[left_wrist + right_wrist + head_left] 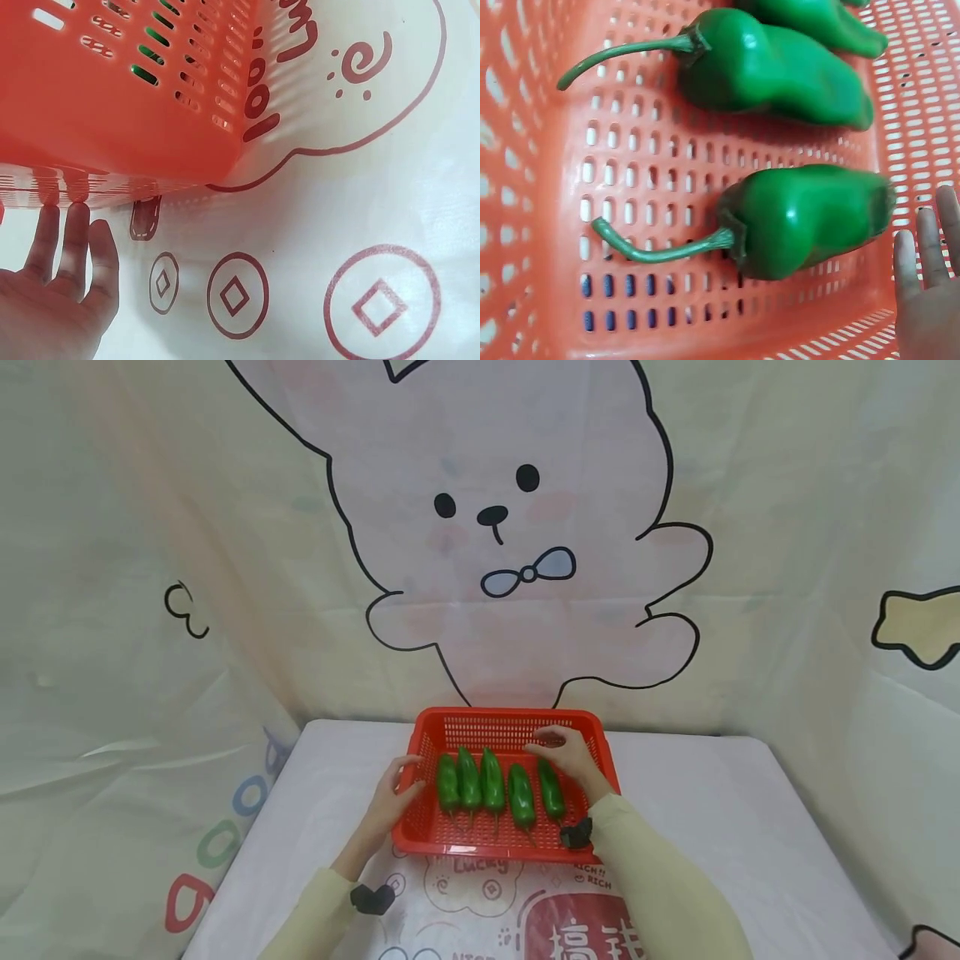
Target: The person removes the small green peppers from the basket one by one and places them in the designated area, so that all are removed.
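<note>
A red plastic basket (510,853) with slotted walls holds several green peppers (492,781), laid side by side with their stems toward the person. My left hand (392,795) is at the basket's left side, thumb and fingers spread at the rim. In the left wrist view, straight fingertips (78,214) meet the red plastic from outside. Over the basket's right half, my right hand (568,753) is beyond the rightmost pepper (551,789), with nothing in it. The right wrist view shows its extended fingers (931,247) just past that pepper's tip (881,202).
Under the basket lies a white table cover (690,810) printed with red drawings and lettering. A curtain (780,610) with a cartoon animal hangs right behind the table. Dark wrist straps (372,899) sit over the pale yellow sleeves (660,877).
</note>
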`<act>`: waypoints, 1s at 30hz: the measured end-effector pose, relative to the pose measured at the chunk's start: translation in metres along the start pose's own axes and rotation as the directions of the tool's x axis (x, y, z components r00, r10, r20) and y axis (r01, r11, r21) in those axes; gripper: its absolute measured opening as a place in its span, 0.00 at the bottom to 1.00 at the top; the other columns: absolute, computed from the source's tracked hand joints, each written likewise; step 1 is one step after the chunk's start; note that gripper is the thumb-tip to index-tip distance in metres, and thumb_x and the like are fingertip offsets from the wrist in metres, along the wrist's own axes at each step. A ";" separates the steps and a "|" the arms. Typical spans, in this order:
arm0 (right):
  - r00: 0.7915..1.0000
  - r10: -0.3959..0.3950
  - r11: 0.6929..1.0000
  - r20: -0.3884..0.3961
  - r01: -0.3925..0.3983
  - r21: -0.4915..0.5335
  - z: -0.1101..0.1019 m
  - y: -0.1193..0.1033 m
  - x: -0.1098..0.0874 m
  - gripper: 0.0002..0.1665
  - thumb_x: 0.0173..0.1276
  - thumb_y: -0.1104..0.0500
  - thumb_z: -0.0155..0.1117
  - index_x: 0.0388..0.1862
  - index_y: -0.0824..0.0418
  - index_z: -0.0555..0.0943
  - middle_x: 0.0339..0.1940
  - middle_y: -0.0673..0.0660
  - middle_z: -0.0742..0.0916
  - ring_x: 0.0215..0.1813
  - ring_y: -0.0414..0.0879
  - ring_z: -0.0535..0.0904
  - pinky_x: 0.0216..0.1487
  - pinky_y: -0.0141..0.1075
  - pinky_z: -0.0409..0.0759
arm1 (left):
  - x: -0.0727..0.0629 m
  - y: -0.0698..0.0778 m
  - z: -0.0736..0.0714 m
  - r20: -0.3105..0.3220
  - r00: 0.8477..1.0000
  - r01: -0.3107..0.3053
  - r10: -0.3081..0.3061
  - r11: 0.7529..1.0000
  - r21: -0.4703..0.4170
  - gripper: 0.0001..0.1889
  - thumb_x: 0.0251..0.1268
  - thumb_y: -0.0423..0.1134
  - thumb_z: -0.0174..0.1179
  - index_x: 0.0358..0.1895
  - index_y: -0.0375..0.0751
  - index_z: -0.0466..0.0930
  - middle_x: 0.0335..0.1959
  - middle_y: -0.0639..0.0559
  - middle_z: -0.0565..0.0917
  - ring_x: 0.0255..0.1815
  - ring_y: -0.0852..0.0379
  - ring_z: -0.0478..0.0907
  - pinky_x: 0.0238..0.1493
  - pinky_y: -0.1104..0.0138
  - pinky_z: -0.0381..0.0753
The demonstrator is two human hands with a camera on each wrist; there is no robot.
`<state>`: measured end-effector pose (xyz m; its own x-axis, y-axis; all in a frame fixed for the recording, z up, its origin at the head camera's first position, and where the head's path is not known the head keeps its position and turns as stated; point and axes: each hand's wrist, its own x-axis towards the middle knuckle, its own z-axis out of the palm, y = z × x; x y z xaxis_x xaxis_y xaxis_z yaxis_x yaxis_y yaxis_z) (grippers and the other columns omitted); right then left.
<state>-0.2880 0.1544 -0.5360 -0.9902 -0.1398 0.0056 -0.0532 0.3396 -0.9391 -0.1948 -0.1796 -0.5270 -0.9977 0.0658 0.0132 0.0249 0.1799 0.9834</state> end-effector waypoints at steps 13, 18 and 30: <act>0.998 0.069 0.997 -0.002 -0.069 -0.033 0.002 0.008 -0.003 0.28 0.63 0.58 0.77 0.59 0.69 0.82 0.57 0.65 0.84 0.58 0.59 0.78 0.60 0.52 0.79 | 0.001 -0.001 0.002 -0.009 1.000 -0.018 0.018 1.000 0.005 0.23 0.74 0.33 0.59 0.69 0.39 0.67 0.73 0.39 0.67 0.68 0.33 0.68 0.56 0.41 0.77; 0.994 0.105 0.993 -0.012 -0.105 -0.058 0.003 0.012 -0.006 0.29 0.63 0.59 0.78 0.60 0.70 0.80 0.58 0.66 0.83 0.59 0.60 0.77 0.62 0.53 0.77 | 0.001 -0.001 0.002 -0.005 1.000 -0.020 0.020 1.000 -0.002 0.23 0.74 0.32 0.59 0.69 0.38 0.67 0.73 0.38 0.66 0.67 0.32 0.69 0.55 0.43 0.79; 0.993 0.122 0.989 0.004 -0.121 -0.087 0.007 0.014 -0.011 0.26 0.61 0.67 0.76 0.57 0.74 0.80 0.55 0.69 0.84 0.58 0.64 0.77 0.62 0.57 0.76 | 0.007 -0.016 0.003 -0.026 1.000 0.011 -0.011 1.000 0.026 0.23 0.74 0.33 0.59 0.69 0.45 0.67 0.72 0.40 0.68 0.66 0.34 0.71 0.53 0.43 0.80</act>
<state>-0.2765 0.1539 -0.5516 -0.9888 -0.1007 -0.1102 0.0560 0.4340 -0.8992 -0.2017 -0.1794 -0.5432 -0.9992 0.0387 0.0073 0.0152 0.2062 0.9784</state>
